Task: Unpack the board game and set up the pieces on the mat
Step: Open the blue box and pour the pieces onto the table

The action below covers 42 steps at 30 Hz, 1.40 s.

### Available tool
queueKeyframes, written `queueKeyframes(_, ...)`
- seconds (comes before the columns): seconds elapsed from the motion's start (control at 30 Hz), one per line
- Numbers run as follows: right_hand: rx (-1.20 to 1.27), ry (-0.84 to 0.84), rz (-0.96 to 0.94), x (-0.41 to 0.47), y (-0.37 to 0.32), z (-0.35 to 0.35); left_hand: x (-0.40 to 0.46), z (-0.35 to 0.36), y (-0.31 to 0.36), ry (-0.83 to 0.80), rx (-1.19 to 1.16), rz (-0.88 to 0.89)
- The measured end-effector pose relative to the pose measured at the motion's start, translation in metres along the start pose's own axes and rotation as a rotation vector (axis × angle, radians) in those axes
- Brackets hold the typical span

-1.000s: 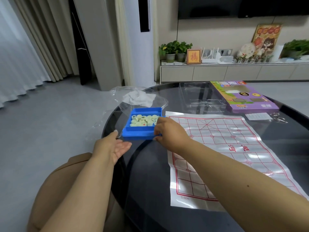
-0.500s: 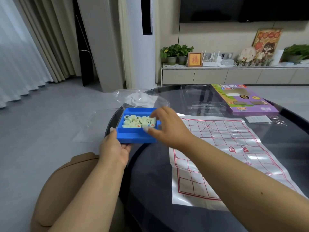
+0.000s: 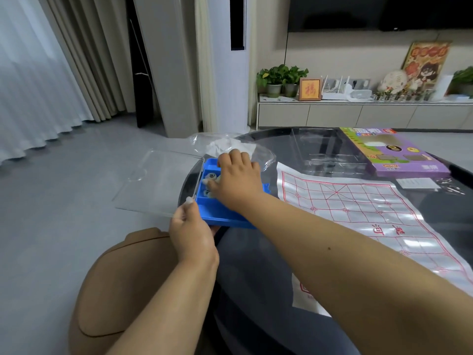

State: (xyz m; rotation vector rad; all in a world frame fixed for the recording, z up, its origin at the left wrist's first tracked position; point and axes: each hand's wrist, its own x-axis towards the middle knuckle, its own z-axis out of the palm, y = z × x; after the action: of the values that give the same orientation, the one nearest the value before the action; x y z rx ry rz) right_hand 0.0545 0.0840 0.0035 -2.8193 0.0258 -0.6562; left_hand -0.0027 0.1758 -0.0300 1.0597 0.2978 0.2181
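Note:
A blue piece box (image 3: 217,213) sits at the left rim of the dark round table (image 3: 268,252). Its clear lid (image 3: 156,180) is swung open to the left over the floor. My left hand (image 3: 192,231) grips the box's near left corner, thumb at the lid hinge. My right hand (image 3: 235,178) reaches down into the box and covers most of the round white pieces (image 3: 210,176); whether it holds any is hidden. The white mat with its red grid (image 3: 358,213) lies flat to the right of the box.
A crumpled clear plastic bag (image 3: 230,144) lies behind the box. A clear plastic tray (image 3: 322,149), the purple game carton (image 3: 389,152), a white slip (image 3: 417,183) and a small packet (image 3: 450,187) sit at the far right. A tan cushion (image 3: 122,278) is beside my left arm.
The clear lid has swung open to the left. My left hand moved from beside the box to gripping its corner. My right hand moved from the box's front edge into it.

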Motion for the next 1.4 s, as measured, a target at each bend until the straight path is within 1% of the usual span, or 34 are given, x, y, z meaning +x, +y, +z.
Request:
queueKeyframes(0.07,-0.031,-0.014,-0.01,-0.002,0.0,0.003,0.004,-0.003,-0.001,0.009,0.003,0.01)
queueKeyframes(0.13,-0.029,-0.091,-0.004,-0.003,0.0,0.008,0.006,-0.005,-0.002,0.017,-0.002,0.012)
queueKeyframes(0.27,0.046,-0.168,-0.009,-0.004,-0.007,0.014,0.009,-0.007,-0.002,0.057,-0.013,0.007)
queueKeyframes(0.43,0.138,-0.383,-0.074,0.001,-0.015,0.019,0.019,-0.015,-0.008,0.122,0.063,0.02)
queueKeyframes(0.5,0.176,-0.415,-0.098,0.003,-0.019,0.02,0.023,-0.016,-0.01,0.141,0.068,0.02)
queueKeyframes(0.63,0.153,-0.428,-0.156,0.003,-0.019,0.022,0.027,-0.017,-0.015,0.149,0.066,0.023)
queueKeyframes(0.9,0.041,-0.4,-0.181,0.007,-0.018,0.028,0.025,-0.014,-0.019,0.212,0.107,0.05)
queueKeyframes(1.2,0.181,-0.426,-0.167,0.008,-0.021,0.022,0.024,-0.015,-0.017,0.23,0.138,0.067)
queueKeyframes(1.4,0.301,-0.4,-0.108,0.01,-0.015,0.019,0.024,-0.014,-0.017,0.191,0.18,0.082)
